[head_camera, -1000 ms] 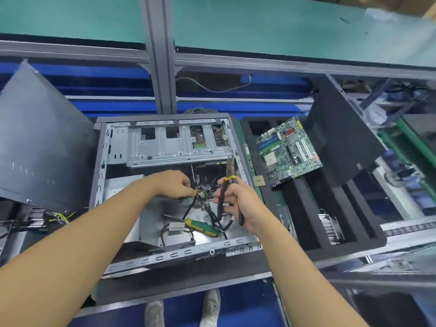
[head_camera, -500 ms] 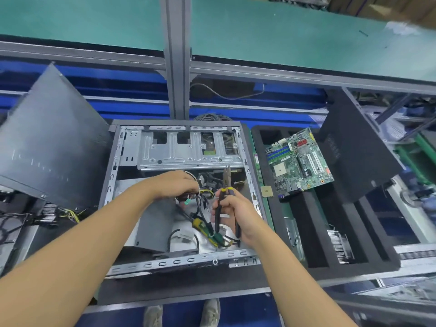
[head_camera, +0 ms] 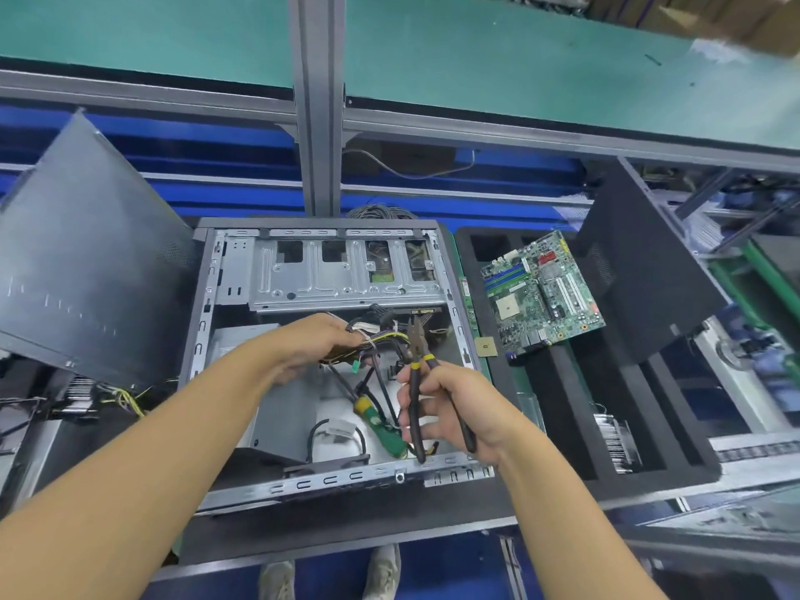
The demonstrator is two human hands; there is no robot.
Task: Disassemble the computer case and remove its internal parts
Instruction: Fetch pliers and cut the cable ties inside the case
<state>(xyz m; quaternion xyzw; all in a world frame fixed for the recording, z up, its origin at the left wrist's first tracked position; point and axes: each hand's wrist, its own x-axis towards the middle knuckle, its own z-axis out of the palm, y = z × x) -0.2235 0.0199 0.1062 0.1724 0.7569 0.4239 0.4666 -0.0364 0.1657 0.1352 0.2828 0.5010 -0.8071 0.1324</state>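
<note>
Case [head_camera: 242, 322] lies open on its side at frame centre, on the bench edge, metal drive cage [head_camera: 346, 275] across its 12 o'clock end, bare floor toward 6. Inside, a loose cable bundle [head_camera: 381, 339] – black, yellow, white wires – sits just below the cage. L hand [head_camera: 322, 339] comes in from 8 o'clock and is closed around that bundle, wires spilling out at its 3 o'clock side. R hand [head_camera: 450, 409] comes in from 5 o'clock w/ pliers [head_camera: 417, 352] gripped by both black handles, yellow collar above the fist; handles spread apart, pliers' tips pointing to 12 and narrowly parted right beside the bundle – can't tell if they touch a wire. Under the R hand, a green-handled screwdriver [head_camera: 381, 428] lies on the case floor among black cables, tilted from 11 to 5. At 3 o'clock of the case, a black foam tray [head_camera: 575, 409]; a motherboard [head_camera: 541, 292] rests tilted across its 12 o'clock end, a small CPU chip [head_camera: 485, 347] just at the board's 8 o'clock, a finned heatsink [head_camera: 614, 439] in a slot toward 5. Dark side panel [head_camera: 86, 270] leans at 9 o'clock of the case, another dark panel [head_camera: 640, 275] at 2 o'clock past the tray. Green belt [head_camera: 519, 58] runs across 12 o'clock behind a grey post [head_camera: 316, 101]. Shoes [head_camera: 329, 573] at 6 o'clock.
</note>
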